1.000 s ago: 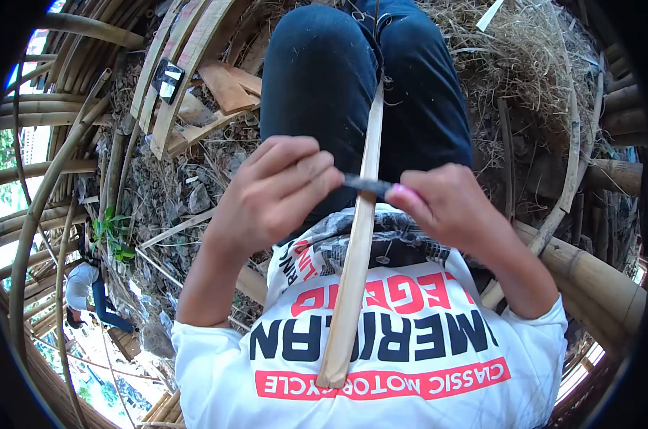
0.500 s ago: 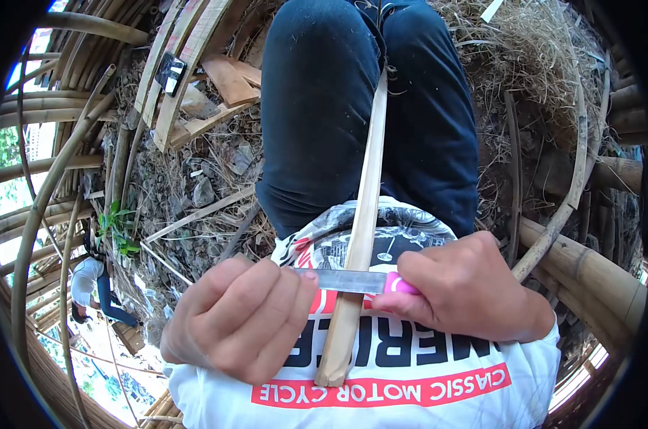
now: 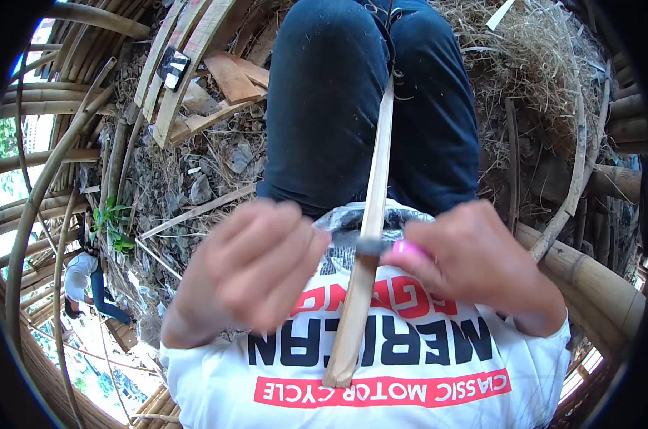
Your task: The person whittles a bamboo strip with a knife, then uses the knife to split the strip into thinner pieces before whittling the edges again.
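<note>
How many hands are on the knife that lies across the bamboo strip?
2. The left hand, blurred, holds the blade end of the knife. The right hand grips its pink handle. No other hand is near it.

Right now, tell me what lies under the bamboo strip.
Under the bamboo strip lie the white printed T-shirt and, farther up, the dark trousers. The knife crosses on top. The print directly beneath the strip is covered.
</note>
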### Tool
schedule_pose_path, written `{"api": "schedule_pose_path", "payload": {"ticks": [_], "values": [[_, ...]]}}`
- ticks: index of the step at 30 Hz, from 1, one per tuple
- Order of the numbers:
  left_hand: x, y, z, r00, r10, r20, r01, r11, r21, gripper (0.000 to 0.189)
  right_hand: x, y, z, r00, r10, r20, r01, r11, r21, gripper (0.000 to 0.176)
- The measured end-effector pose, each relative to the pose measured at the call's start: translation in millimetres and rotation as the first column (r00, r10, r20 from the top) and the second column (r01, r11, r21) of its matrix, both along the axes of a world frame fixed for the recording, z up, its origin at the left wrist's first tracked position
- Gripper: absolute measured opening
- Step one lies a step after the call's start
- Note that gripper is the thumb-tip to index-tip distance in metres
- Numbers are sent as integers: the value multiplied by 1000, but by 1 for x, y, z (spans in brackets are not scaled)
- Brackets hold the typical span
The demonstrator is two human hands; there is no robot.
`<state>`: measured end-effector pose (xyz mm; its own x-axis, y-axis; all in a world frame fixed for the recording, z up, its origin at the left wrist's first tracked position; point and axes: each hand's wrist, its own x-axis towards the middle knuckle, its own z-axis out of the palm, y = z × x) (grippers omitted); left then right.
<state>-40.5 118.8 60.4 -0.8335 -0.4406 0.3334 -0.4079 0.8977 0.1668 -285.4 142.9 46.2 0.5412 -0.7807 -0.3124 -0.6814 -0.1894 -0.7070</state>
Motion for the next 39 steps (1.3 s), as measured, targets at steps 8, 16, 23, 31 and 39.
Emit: {"api": "schedule_pose_path", "payload": {"ticks": [8, 16, 23, 31, 39], "values": [[6, 0, -17, 998, 55, 3, -55, 996, 74, 30, 9, 0, -27, 998, -38, 42, 39, 999, -31, 44], [-1, -27, -26, 999, -37, -8, 37, 999, -6, 28, 4, -11, -36, 989, -146, 23, 147, 986, -76, 49], [1, -12, -20, 999, 0, 37, -2, 998, 60, 26, 8, 3, -46, 987, -125, 104, 136, 984, -113, 46], [-8, -21, -11, 996, -72, 46, 72, 997, 10, 25, 5, 13, -58, 960, -182, 213, 225, 953, -200, 43], [-20, -41, -22, 970, -175, 167, 172, 985, 31, 29, 9, 8, -110, 896, -245, 369, 322, 933, -162, 35]]}}
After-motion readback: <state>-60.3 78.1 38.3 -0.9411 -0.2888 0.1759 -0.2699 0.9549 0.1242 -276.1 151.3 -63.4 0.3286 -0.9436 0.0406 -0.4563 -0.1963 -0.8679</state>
